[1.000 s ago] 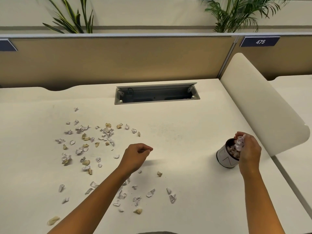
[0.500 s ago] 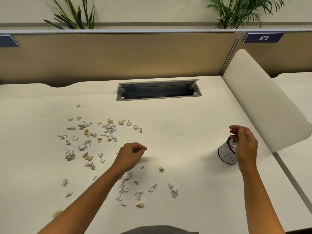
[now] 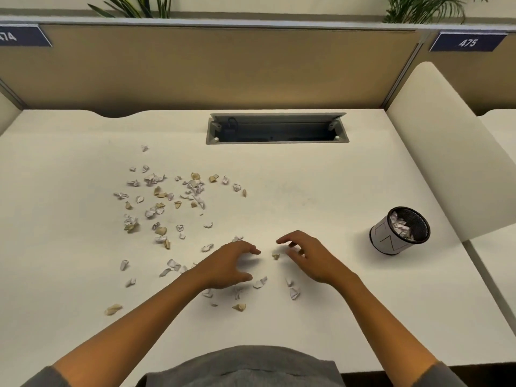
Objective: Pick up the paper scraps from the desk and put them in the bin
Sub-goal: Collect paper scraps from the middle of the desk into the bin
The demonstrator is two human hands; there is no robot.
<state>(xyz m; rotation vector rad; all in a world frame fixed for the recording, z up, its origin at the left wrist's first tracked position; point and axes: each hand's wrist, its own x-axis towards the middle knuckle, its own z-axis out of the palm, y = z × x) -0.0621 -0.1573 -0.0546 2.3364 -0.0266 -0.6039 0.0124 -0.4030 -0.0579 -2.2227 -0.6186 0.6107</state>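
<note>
A person leans over a smooth, cream-white desk [image 3: 279, 191] with both bare forearms stretched forward. Dozens of small crumpled paper scraps [image 3: 167, 202], white and tan, lie scattered across the desk's left half, with a looser patch just in front of the hands. The left hand [image 3: 226, 265] hovers palm down over these nearer scraps, fingers spread and slightly bent, gripping nothing. The right hand [image 3: 310, 258] mirrors it close by, fingers relaxed and splayed, also holding nothing. One tan crumpled scrap [image 3: 276, 256] sits on the desk between the two sets of fingertips.

Well to the right stands a small round bin [image 3: 399, 231], a short cylinder with a white paper-like wrap outside and black mesh inside. It stands upright, its open mouth facing up, and holds a heap of crumpled white paper.

At the desk's back edge is a grey metal cable tray [image 3: 276, 128], a long rectangle running left to right, its lid raised. A tan fabric partition [image 3: 209, 68] rises behind it.
</note>
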